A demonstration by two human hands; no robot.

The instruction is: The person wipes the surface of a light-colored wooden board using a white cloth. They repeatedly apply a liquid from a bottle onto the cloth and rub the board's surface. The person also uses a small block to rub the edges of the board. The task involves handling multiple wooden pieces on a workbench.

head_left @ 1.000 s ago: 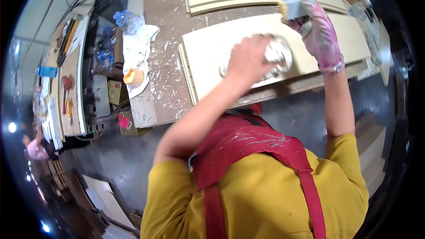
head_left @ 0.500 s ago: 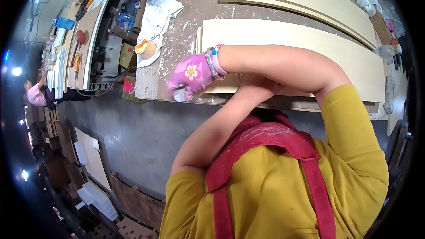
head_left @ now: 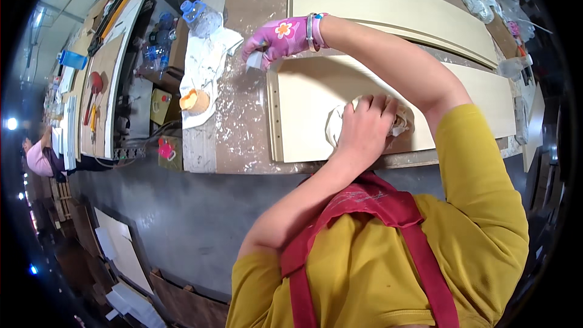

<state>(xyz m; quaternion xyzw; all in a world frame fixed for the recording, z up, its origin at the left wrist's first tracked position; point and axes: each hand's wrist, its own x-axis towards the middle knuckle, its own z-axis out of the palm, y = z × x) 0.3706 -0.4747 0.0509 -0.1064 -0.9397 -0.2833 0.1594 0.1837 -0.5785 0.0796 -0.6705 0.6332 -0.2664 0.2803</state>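
My left hand [head_left: 367, 127], bare, presses a crumpled off-white cloth [head_left: 333, 126] onto the near pale board [head_left: 303, 118], its fingers curled over the cloth. My right arm reaches across to the left above the board. My right hand [head_left: 280, 39], in a pink flowered glove, pinches a small whitish flat piece [head_left: 254, 61] beyond the board's left end; its exact kind is unclear. Small dark holes run along that end of the board, and another board edge shows beneath it.
More pale boards [head_left: 376, 3] lie stacked behind. To the left are a white rag [head_left: 209, 64], an orange-filled cup [head_left: 194, 102] and a clear bottle [head_left: 202, 19] on the paint-spattered table [head_left: 243, 140]. A side bench [head_left: 109, 79] holds tools; a person [head_left: 40, 157] stands far left.
My right hand has moved farther out, away from my body. My left hand, hidden under the right arm before, now shows on the cloth. The view has shifted slightly.
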